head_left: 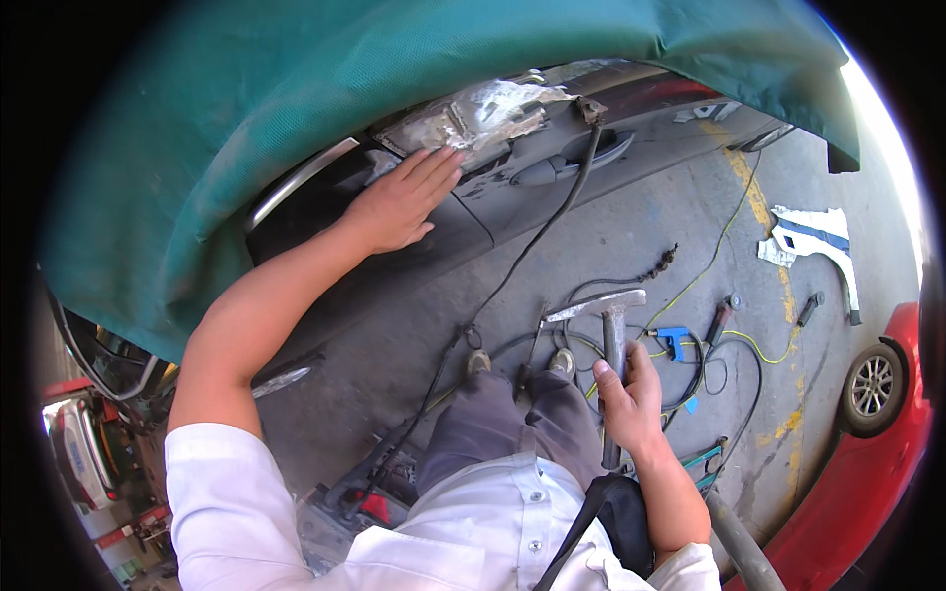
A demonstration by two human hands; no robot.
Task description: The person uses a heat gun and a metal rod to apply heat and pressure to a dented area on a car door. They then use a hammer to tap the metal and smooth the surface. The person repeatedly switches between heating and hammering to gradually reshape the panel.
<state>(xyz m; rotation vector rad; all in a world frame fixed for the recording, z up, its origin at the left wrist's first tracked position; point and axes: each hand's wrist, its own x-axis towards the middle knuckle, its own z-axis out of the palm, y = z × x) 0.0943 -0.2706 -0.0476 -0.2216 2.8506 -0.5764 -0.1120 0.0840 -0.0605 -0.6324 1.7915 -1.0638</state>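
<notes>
Hammer (613, 335) clamped in right hand (634, 402), left hand (399, 202) flat at bare metal

Main risk, as I judged it: my ungloved left fingers lay at the lower edge of the bare-metal patch (493, 113) on the dark car panel (507, 202). Any blow there with them in place would have pinched them; the ragged edge could also have nicked skin if I slid along it. Second: the cable (592, 148) from the clamp (591, 110) hung across the panel, so a swing could have snagged it. Third: hoses (611, 281) looped near my shoes (478, 362), a trip hazard if I stepped without looking.

Grip: right fingers were wrapped round the hammer's handle, butt poking out below, head above the fist and crosswise. Hammer was well apart from the patch, lower right of it in view. Left fingers were straight, close together, thumb out, holding nothing. Fingertips looked to be touching; pressure, couldn't tell.
</notes>
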